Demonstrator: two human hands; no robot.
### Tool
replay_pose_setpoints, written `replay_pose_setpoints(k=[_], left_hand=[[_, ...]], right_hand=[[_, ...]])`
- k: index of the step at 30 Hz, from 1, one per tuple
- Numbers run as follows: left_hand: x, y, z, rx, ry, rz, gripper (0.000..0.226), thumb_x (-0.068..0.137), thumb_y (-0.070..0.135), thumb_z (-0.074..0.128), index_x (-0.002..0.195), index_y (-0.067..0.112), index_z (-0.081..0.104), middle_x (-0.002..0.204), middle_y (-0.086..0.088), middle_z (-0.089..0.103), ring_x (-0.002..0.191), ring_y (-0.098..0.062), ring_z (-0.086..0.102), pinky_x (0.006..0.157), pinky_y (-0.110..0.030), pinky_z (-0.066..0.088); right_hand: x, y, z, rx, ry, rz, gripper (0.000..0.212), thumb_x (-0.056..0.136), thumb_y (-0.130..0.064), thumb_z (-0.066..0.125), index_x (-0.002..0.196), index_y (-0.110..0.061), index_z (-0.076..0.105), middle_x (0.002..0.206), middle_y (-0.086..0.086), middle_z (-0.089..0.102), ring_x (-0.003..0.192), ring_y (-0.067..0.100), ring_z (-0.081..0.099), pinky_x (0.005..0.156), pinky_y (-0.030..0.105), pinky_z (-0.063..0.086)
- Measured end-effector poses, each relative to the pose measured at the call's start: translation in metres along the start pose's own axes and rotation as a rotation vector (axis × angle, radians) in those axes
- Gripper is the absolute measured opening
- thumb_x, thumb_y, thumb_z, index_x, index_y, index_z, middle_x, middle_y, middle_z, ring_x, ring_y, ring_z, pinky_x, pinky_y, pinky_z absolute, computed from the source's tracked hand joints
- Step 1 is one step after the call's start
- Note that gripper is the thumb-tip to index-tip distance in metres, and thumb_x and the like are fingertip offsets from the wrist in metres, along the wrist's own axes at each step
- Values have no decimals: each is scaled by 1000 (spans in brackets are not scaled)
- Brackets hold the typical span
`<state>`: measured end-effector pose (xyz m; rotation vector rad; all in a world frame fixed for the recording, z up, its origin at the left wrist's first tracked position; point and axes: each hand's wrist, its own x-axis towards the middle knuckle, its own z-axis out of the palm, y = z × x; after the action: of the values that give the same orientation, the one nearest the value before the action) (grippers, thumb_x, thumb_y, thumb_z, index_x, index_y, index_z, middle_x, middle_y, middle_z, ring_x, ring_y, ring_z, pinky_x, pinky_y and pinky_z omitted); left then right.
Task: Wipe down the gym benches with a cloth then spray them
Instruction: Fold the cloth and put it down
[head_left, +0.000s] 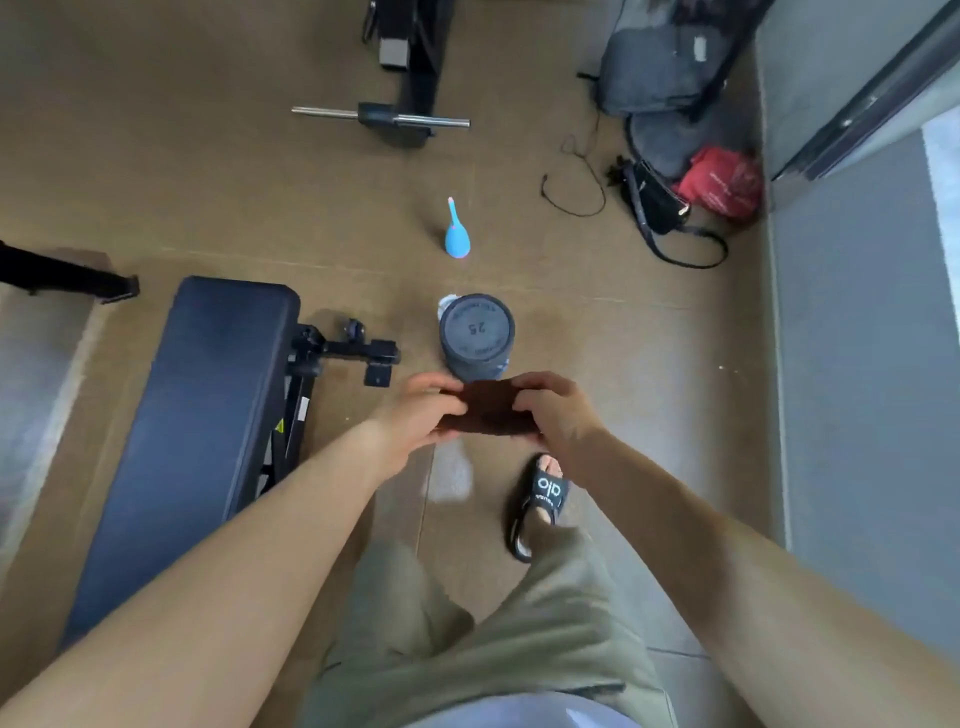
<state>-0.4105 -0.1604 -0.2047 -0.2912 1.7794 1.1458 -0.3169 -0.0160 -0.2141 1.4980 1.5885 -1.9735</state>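
left hand (415, 415) and right hand (553, 408) gripping cloth (493, 413), bench (197, 415) left

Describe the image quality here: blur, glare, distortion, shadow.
Head view: wide-angle bending curves the wall and bench near the edges; the cloth, held by the left hand and right hand, is smeared; a pale glare patch lies on the floor; the light is soft, with faint shadows.

Brown floor (208, 171): bench (208, 395), dumbbell (476, 335), blue spray bottle (457, 234), bar (379, 117), bags (670, 124) observed resting on it.
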Motion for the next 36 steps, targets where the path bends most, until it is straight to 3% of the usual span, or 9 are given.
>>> replay_pose_setpoints(k=[7,11,14,17,19,22,25,32,36], left_hand=[[158,13,19,158,161,60,32,82,2,77,109,19,77,115,-4,71,93,-12,68,66,-17,55],[262,-1,15,276,216,162,34,78,7,78,101,32,79,112,3,68,106,-13,64,93,-27,53],[335,-17,10,366,252,260,35,82,6,74,108,30,77,100,11,62,83,-1,58,67,-4,40],[407,-38,0,385,257,345,34,88,5,70,113,27,75,111,9,61,87,4,58,66,3,36],[446,-56,-8,483,196,348,28,91,12,69,111,31,71,118,5,61,97,-7,62,78,-9,44],[489,-79,-27,746,172,361,9,92,29,68,91,34,62,103,4,69,94,-16,67,90,-35,52],[526,-83,-49,684,354,439,24,93,43,64,81,26,53,78,4,67,78,-20,65,84,-41,52],[610,-60,-54,386,318,441,33,106,33,44,136,34,56,134,1,63,118,-18,63,108,-45,48],[630,-61,-36,373,204,427,38,103,10,54,139,19,61,134,-7,64,124,-21,60,110,-33,45]], right_hand=[[178,-10,-1,-323,-52,-117,30,84,-6,63,101,-31,69,111,4,67,103,24,63,89,36,56],[278,-3,13,-523,-55,-245,40,87,-8,61,120,-29,68,115,2,64,103,21,61,87,29,51],[348,14,28,-581,-53,-373,42,88,-5,58,124,-26,67,106,-2,61,90,14,57,69,13,43],[418,39,41,-606,-59,-495,43,89,-7,59,126,-26,66,103,-3,62,83,12,56,67,7,42],[458,60,46,-774,-90,-530,42,92,-13,59,130,-29,62,106,0,63,93,20,60,84,27,51],[497,83,47,-1209,61,-661,36,97,-26,52,132,-30,57,111,6,68,96,38,66,80,41,53],[526,85,53,-1025,333,-1023,23,92,-22,56,113,-18,65,95,8,71,78,41,67,70,43,52],[575,83,120,-1004,380,-1194,34,92,-35,44,107,-17,68,101,9,64,92,35,58,79,44,45],[588,110,118,-1095,332,-1163,38,100,-39,41,115,-20,70,117,8,63,102,34,58,98,48,43]])
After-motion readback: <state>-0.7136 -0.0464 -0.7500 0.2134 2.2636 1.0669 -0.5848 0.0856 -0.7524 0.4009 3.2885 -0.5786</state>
